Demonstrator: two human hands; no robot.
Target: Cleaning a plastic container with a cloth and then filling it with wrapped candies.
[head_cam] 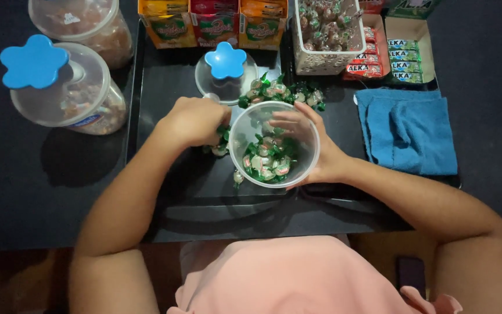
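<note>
tray (169, 104): black, carries the jar and loose sweets.
towel (408, 129): blue, folded, right of the tray.
jar (274, 144): clear, mid-tray, part filled with sweets (267, 161).
right hand (312, 142): fingers wrapped around the jar.
left hand (196, 121): fingers curled shut on sweets beside the jar.

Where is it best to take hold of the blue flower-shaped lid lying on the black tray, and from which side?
Take the blue flower lid by its raised lobed knob, coming from straight above. It lies flat on the black tray, so its clear rim offers little edge, while the notches between the lobes give fingertips a sure grip.
</note>
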